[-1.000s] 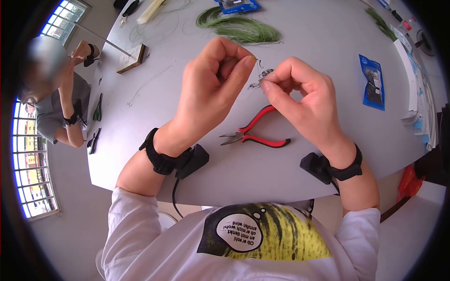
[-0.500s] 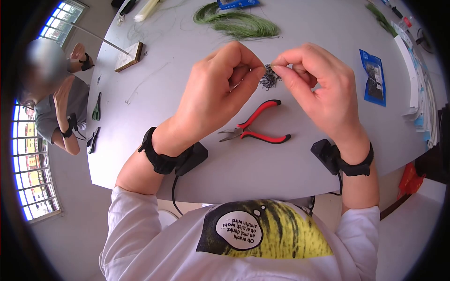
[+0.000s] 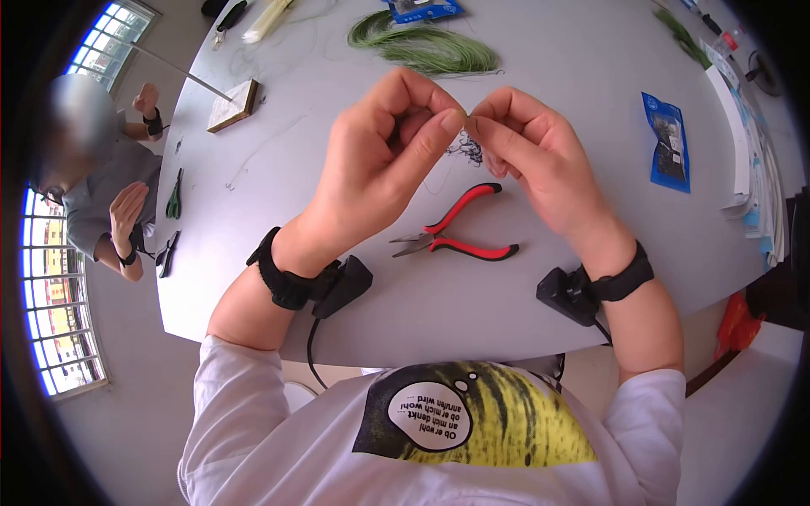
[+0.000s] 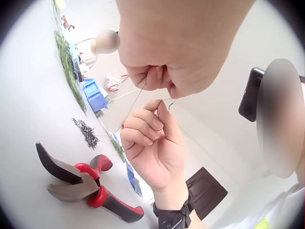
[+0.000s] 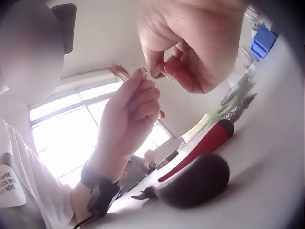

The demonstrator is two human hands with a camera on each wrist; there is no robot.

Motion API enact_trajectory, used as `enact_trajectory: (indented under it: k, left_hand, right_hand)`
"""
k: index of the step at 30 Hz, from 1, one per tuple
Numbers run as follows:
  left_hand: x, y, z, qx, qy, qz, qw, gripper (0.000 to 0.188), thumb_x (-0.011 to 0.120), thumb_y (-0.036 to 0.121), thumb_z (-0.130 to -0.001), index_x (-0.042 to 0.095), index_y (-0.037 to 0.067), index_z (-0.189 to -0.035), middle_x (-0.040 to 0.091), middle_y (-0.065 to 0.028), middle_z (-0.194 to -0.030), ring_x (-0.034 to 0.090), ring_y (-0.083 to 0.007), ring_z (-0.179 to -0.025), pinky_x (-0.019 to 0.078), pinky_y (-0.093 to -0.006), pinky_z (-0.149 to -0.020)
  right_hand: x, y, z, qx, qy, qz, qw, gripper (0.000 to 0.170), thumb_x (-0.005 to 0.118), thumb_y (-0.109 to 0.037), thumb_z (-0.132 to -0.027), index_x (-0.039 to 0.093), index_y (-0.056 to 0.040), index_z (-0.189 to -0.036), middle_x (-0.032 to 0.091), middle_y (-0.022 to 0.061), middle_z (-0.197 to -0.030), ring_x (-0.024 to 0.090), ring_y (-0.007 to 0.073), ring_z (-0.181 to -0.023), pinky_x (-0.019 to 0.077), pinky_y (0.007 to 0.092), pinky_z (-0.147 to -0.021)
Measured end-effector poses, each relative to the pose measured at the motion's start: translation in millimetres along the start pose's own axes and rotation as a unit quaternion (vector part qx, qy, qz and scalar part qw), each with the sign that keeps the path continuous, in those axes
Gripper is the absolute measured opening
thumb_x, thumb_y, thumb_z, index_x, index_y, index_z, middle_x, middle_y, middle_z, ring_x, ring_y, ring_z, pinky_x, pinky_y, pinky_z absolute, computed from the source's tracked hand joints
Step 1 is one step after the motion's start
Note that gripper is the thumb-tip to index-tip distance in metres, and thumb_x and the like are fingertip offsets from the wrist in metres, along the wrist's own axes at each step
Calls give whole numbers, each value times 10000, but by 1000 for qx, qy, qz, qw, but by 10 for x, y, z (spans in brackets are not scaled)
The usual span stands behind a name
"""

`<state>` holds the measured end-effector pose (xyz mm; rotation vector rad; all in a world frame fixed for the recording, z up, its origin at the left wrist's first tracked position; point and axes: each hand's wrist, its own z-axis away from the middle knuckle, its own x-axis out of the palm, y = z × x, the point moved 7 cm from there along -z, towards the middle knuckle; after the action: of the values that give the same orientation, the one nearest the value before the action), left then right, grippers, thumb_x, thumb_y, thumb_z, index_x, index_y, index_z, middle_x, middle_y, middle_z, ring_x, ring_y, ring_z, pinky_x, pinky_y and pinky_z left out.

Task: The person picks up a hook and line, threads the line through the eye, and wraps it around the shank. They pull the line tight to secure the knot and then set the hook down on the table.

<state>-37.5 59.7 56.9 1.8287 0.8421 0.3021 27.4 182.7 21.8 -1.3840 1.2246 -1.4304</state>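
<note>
In the head view, the left hand (image 3: pixel 380 164) pinches a thin line between thumb and index finger. Fingertip to fingertip beside it, the right hand (image 3: pixel 544 169) pinches something tiny. The left wrist view shows a small dark hook (image 4: pixel 171 106) at the right fingertips, close below the left hand (image 4: pixel 171 47), and the thin line (image 4: pixel 137 101) trailing down. Whether the fingertips touch is unclear. Beneath the hands lies a pile of small dark hooks (image 3: pixel 467 150), partly hidden by them. Red-handled pliers (image 3: pixel 472 249) lie spread on the table, nearer the body.
Green strands (image 3: pixel 422 46) and a blue packet (image 3: pixel 424 10) lie at the back. Another blue packet (image 3: pixel 666 143) is at the right, near stacked papers (image 3: pixel 734 143). On the left are a wooden block with a rod (image 3: pixel 234 107) and scissors (image 3: pixel 175 196). Another person (image 3: pixel 110 177) sits there.
The right hand has risen from beside the hook pile to the left fingertips, and in the last half second shifted slightly left. Its lower fingers now hang over the pile's edge. The pliers have not moved.
</note>
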Motion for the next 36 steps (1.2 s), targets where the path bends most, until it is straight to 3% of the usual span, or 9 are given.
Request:
enact_trajectory:
  k: [4, 10, 12, 20, 25, 27, 28, 33, 36]
  left_hand:
    - [-59, -15, -3, 4, 42, -24, 999, 86, 607, 51, -932, 543, -6, -928, 464, 54, -641, 356, -11, -581, 316, -189, -517]
    - [-87, -53, 2, -8, 70, -72, 995, 83, 620, 43, -909, 549, 1, -902, 441, 43, -608, 355, -30, -566, 319, -203, -502]
    - [-85, -30, -2, -21, 73, -97, 992, 89, 627, 48, -905, 552, 0, -895, 444, 38, -603, 359, -35, -563, 326, -208, -500]
    - [-84, -13, -12, -22, 69, -141, 987, 104, 636, 61, -901, 563, -12, -890, 474, 25, -591, 388, -41, -561, 344, -220, -494]
    - [-52, -37, 7, -71, 56, -64, 994, 109, 630, 63, -909, 564, -22, -895, 468, 29, -589, 390, -35, -552, 342, -215, -491]
    - [-40, -35, 11, -70, 57, -63, 994, 106, 629, 62, -908, 566, -23, -898, 460, 29, -585, 387, -37, -548, 341, -216, -490]
    - [-37, -34, 13, -68, 57, -62, 994, 103, 629, 60, -907, 568, -23, -901, 452, 29, -582, 383, -40, -544, 341, -217, -489]
    - [-18, 27, 2, -38, 18, -159, 986, 94, 640, 53, -882, 576, -15, -891, 439, 12, -578, 381, -64, -533, 346, -233, -486]
    - [3, 56, -1, -42, 6, -178, 983, 94, 648, 52, -866, 580, -11, -884, 442, 1, -583, 383, -76, -533, 351, -243, -486]
  right_hand:
    - [80, 51, 24, -52, 26, -2, 998, 83, 640, -99, -894, 601, -41, -851, 608, -32, -782, 518, 19, -710, 431, 193, -639]
    - [155, -166, 119, -184, 67, 132, 972, 87, 641, 9, -835, 571, -18, -789, 613, -14, -710, 535, 35, -607, 457, 198, -581]
    - [186, -330, 178, -252, 78, 254, 931, 91, 649, 8, -824, 580, -13, -768, 623, 8, -693, 567, 48, -587, 470, 204, -561]
    - [140, -433, 190, -251, 116, 361, 891, 73, 673, 6, -802, 611, -31, -786, 626, 38, -675, 580, 104, -532, 451, 230, -505]
    - [157, -405, 198, -256, 126, 381, 880, 99, 682, 16, -765, 617, -51, -798, 598, 45, -657, 565, 160, -534, 425, 284, -488]
    - [222, -484, 243, -335, 120, 432, 829, 112, 687, 8, -755, 612, -58, -804, 589, 50, -659, 567, 206, -575, 444, 310, -519]
    - [213, -502, 240, -334, 120, 432, 829, 112, 687, 8, -755, 612, -58, -804, 589, 50, -659, 567, 206, -575, 444, 310, -519]
    - [310, -657, 298, -418, 69, 544, 724, 127, 691, -2, -756, 600, -67, -815, 594, 40, -689, 567, 234, -629, 458, 332, -553]
    - [273, -687, 292, -426, 78, 553, 712, 137, 697, -4, -752, 597, -70, -818, 591, 36, -691, 564, 232, -634, 454, 332, -548]
